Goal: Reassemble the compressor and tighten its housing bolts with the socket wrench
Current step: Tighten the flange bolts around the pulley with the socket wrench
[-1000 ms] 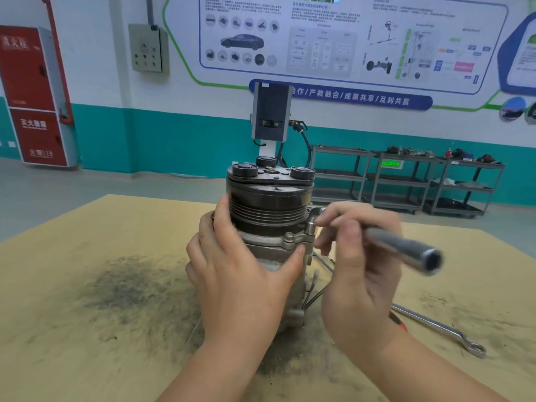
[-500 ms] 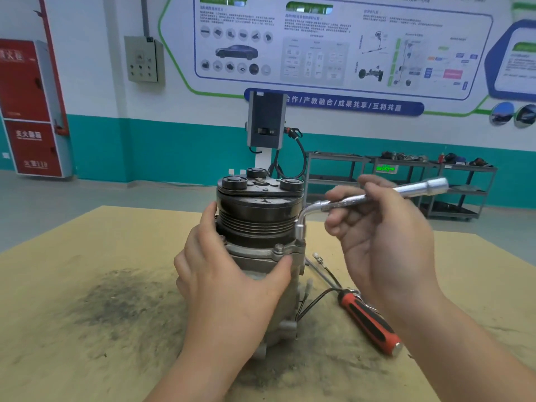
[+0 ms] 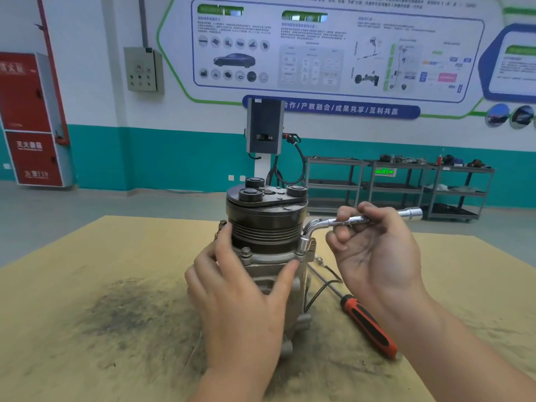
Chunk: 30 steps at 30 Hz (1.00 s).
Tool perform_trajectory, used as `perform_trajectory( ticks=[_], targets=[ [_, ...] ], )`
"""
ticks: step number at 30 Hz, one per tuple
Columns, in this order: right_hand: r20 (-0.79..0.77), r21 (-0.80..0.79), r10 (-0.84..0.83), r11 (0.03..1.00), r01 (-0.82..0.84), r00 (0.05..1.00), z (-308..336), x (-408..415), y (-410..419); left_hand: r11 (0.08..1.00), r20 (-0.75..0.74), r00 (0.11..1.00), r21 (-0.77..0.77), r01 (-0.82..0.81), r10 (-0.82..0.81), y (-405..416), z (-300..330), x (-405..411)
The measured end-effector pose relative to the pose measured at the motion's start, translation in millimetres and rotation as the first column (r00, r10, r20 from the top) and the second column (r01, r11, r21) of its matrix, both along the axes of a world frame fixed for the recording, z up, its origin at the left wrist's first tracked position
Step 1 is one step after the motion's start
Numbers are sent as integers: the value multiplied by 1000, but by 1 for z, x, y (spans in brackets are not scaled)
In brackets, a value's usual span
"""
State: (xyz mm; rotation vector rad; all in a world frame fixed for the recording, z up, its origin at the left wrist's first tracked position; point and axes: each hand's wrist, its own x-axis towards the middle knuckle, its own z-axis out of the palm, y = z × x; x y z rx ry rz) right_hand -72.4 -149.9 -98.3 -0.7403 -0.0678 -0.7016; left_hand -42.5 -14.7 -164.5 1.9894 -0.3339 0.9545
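Because the bent chrome L-shaped socket wrench [image 3: 333,224] sits with its short end down over a housing bolt at about 3 o'clock on the flange, only the right hand [image 3: 374,253] controls it, and its grip is fingers curled round the horizontal shank. The grey cast-metal compressor with its black grooved pulley [image 3: 265,227] stands upright at the middle of the dusty tan tabletop [image 3: 87,256], steadied by the left hand [image 3: 237,288], whose thumb and fingers are clamped round the body just under the flange. If the pull on the shank tips the socket, it may ride off the bolt head and round it, or knock the knuckles against the pulley. A hard swing could also twist or topple the tall unit, since only one hand braces it. The orange-and-black-handled screwdriver [image 3: 368,326] lies at 4 o'clock, near the forearm's path.
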Motion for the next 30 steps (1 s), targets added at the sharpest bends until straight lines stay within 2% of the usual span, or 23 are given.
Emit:
perform_trajectory(
  ticks=[7,13,15,18,20,24,30],
  targets=[
    [-70,-103,28,994,-35,997,9,-1,-12,999,70,997,-21,25,-24,-5,-4,-13],
    [-228,-59,237,965,-256,944,16,-3,-28,957,72,990,-258,135,-120,1,3,2],
    [-232,-45,245,964,-262,941,15,-2,-29,903,35,971,-360,234,-238,8,5,13],
    [-190,-111,154,978,-177,970,14,-1,-26,769,-56,888,-528,361,-456,15,6,29],
    [-124,-224,40,972,-68,992,13,-1,-20,717,-72,845,-571,400,-529,16,4,33],
    [79,-414,-128,898,150,989,6,-5,-6,709,-81,822,-558,432,-564,13,-2,34],
    [200,-372,-355,835,406,913,-19,-2,1,689,-60,811,-566,453,-582,14,-4,33]
  ],
)
